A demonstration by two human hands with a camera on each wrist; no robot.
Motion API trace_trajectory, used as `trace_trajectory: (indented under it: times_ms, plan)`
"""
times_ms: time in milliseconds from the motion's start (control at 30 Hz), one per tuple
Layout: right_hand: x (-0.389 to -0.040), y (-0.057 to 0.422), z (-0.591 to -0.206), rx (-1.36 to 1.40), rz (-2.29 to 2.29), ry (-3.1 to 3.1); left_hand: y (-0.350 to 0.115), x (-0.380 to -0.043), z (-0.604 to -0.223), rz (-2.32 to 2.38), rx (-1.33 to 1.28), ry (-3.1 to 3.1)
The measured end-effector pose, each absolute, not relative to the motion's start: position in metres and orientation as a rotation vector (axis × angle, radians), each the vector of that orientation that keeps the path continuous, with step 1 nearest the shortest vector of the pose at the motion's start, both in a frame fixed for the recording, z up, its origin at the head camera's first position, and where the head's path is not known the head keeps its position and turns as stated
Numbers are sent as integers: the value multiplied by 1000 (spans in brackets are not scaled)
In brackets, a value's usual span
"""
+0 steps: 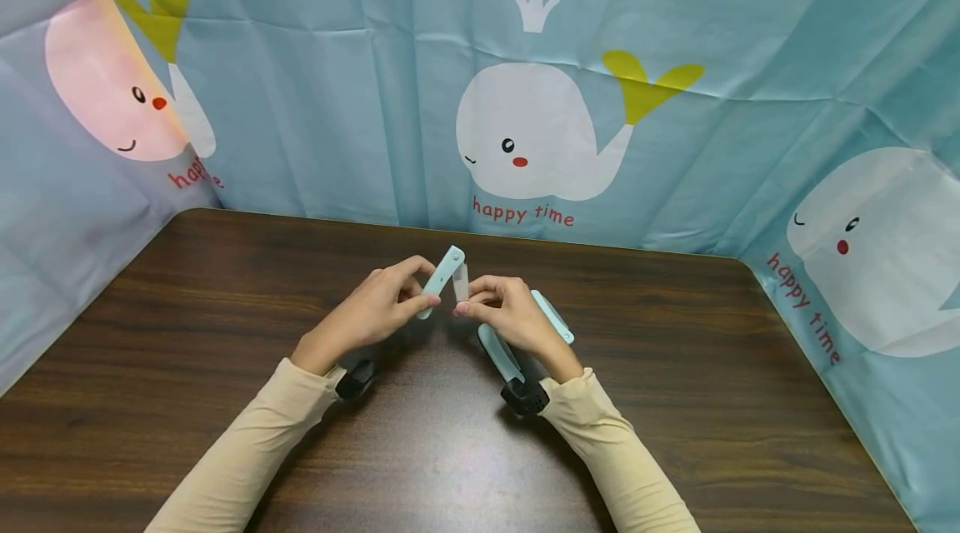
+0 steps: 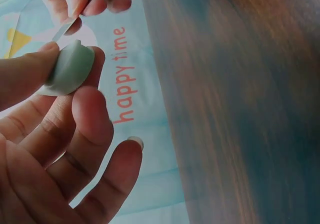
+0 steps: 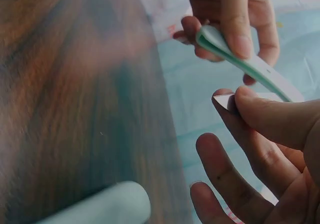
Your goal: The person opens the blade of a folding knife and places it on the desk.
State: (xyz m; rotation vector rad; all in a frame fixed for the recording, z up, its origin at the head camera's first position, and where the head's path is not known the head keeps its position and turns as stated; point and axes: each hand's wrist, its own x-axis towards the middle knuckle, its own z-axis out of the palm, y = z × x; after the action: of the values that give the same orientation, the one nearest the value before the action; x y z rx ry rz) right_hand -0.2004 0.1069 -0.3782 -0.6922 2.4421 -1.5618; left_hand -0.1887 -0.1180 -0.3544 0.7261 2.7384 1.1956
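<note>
Gripping a folding knife [image 1: 446, 269] by its pale green handle [image 3: 265, 72] between left hand [image 1: 378, 304] thumb and fingers; pinching its angled-out blade [image 1: 461, 281] near the tip with the right hand [image 1: 516, 316]. Holding it between both hands, above the brown table [image 1: 712, 375], just right of the left palm.
</note>
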Motion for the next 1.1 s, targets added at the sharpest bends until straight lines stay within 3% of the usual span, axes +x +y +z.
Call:
trace_trajectory:
  times_ms: [1100]
  plan:
    - [-204, 122, -363, -617, -1584, 2596, -121, -189, -350, 1375, 657, 2763]
